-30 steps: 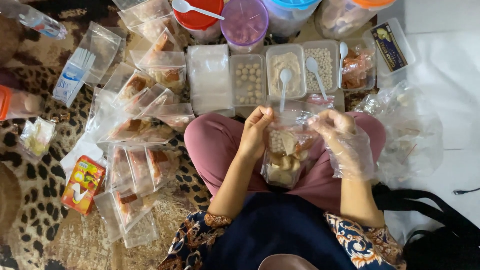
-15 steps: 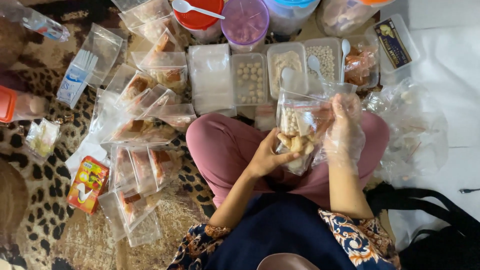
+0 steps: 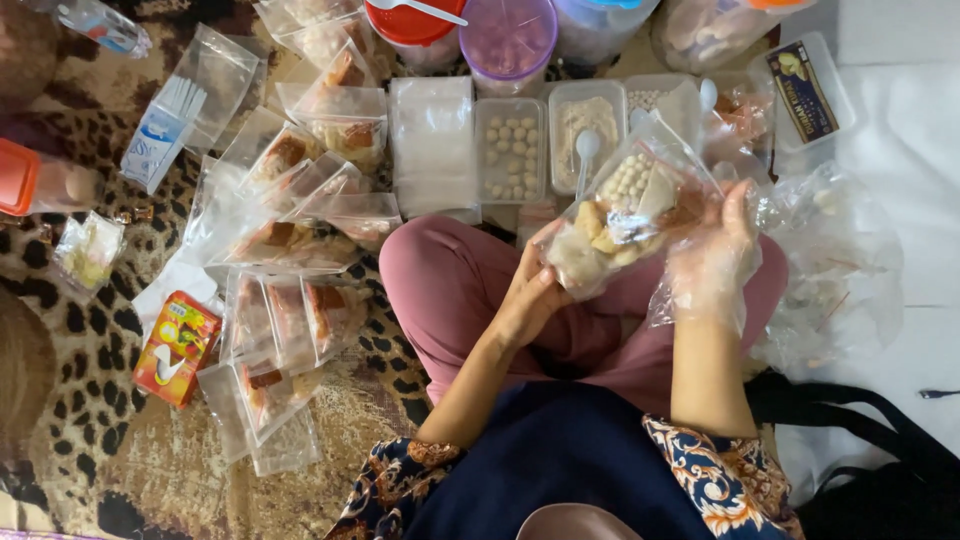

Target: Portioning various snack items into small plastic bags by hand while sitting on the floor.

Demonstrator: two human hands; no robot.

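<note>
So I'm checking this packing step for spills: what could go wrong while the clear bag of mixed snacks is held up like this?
The clear plastic bag of pale balls and fried pieces is tilted between the bare left hand and the right hand in a loose plastic glove. Whether its mouth is sealed isn't visible; if open, pieces could tumble onto the pink trousers. The slack glove may also slip on the slick bag, dropping it.
</note>
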